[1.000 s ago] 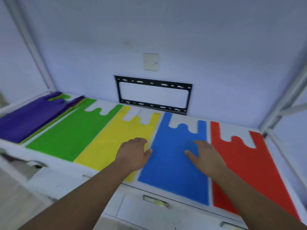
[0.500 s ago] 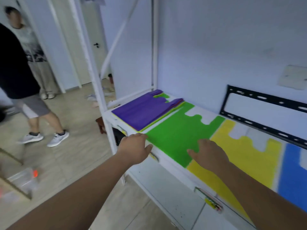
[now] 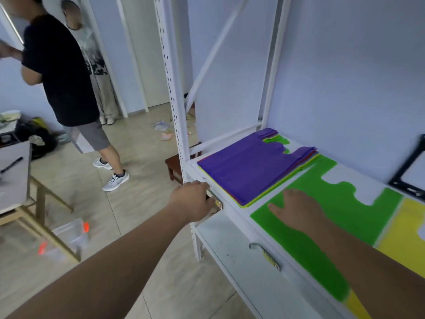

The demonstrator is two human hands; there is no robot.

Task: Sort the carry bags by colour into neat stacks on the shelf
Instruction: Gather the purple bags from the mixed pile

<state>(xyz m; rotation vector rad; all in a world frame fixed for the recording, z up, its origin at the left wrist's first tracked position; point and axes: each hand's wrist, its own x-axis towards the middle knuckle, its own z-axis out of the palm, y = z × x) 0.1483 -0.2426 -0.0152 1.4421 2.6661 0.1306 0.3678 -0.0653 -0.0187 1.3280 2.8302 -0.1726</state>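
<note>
We see the right hand (image 3: 296, 208) lying flat, fingers straight and spread, palm down on the green carry bag (image 3: 340, 203). The left hand (image 3: 193, 201) sits at the front rail of the shelf (image 3: 234, 217), its fingers bent over the edge and hidden from us, so we cannot tell whether it grips the rail.

The green bag lies spread out in a single flat layer, and its handle cut-out shows the white board beneath. Just beside it on the right we make out a yellow bag (image 3: 404, 229), also laid flat. On its other side, at the shelf's end, rests a mixed stack (image 3: 248, 171) with a purple bag on top. Thin red, yellow and green edges peek out below, and the handles point toward the wall.

The lower shelf (image 3: 230, 245) shows bare white board.
</note>
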